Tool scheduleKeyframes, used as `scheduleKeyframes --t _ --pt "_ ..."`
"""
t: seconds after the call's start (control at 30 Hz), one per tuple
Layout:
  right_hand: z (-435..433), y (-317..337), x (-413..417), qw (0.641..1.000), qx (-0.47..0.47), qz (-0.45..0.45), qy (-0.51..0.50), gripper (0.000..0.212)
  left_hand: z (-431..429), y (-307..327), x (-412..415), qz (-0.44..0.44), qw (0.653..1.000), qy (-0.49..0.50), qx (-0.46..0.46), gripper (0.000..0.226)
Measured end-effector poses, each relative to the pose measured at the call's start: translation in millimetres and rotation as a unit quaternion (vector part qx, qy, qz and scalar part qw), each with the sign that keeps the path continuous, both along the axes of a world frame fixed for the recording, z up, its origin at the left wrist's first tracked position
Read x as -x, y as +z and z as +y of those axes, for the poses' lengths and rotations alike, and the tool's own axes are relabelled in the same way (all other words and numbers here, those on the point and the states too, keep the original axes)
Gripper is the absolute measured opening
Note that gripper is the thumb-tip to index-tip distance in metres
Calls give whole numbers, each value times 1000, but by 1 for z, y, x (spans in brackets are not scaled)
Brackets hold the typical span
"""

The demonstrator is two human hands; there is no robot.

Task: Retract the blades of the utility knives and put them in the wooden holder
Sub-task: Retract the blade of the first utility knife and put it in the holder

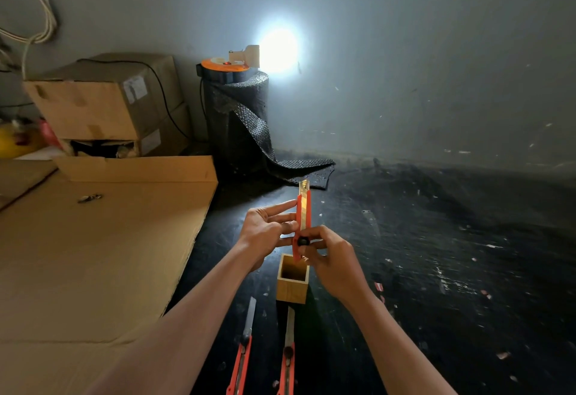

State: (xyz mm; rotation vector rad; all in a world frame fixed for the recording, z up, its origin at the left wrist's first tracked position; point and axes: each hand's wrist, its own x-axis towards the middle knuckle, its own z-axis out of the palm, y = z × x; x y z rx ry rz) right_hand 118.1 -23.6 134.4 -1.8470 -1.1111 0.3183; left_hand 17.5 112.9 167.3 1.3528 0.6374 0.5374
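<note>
An orange utility knife (303, 211) stands upright above the wooden holder (292, 284), a short piece of blade showing at its top. My left hand (268, 227) grips its body from the left. My right hand (327, 254) holds its lower end, thumb at the black slider knob. The holder is a small square open box on the dark floor, and it looks empty. Two more orange knives lie in front of it with long blades out: one on the left (244, 348), one on the right (288, 354).
A flat sheet of cardboard (93, 254) covers the floor at left, with a small metal object (89, 198) on it. Stacked cardboard boxes (109, 104) and a roll of black bubble wrap (238, 120) topped by a bright lamp (249, 56) stand by the wall.
</note>
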Motion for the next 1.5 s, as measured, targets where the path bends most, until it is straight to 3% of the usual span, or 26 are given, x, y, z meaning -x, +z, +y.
scheduleKeyframes --t 0.2,0.37,0.53,0.6,0.7,0.8,0.9,1.17,1.5 --pt "6 -10 -2 999 -18 46 0 24 6 -12 0 -1 1000 -18 12 49" --pt "20 -11 -18 984 -67 167 -23 50 9 -30 -4 -7 999 -32 29 48" --pt "42 -24 -34 982 -42 181 -40 22 16 -56 -15 27 999 -7 -25 43" --pt "48 -32 -42 984 -26 167 -55 16 25 -73 -16 95 987 8 -126 47" --pt "57 -47 -53 984 6 160 -74 12 34 -99 -15 199 952 -32 -229 72" --pt "66 -65 -62 983 51 157 -86 9 36 -125 -15 276 923 -104 -246 101" --pt "73 -81 -66 983 90 131 -90 7 37 -148 -18 296 919 -121 -232 115" --pt "83 -113 -66 977 173 92 -78 3 45 -179 -22 261 942 -99 -185 102" --pt "88 -116 -73 973 221 14 -65 16 46 -185 -28 252 947 -84 -181 103"
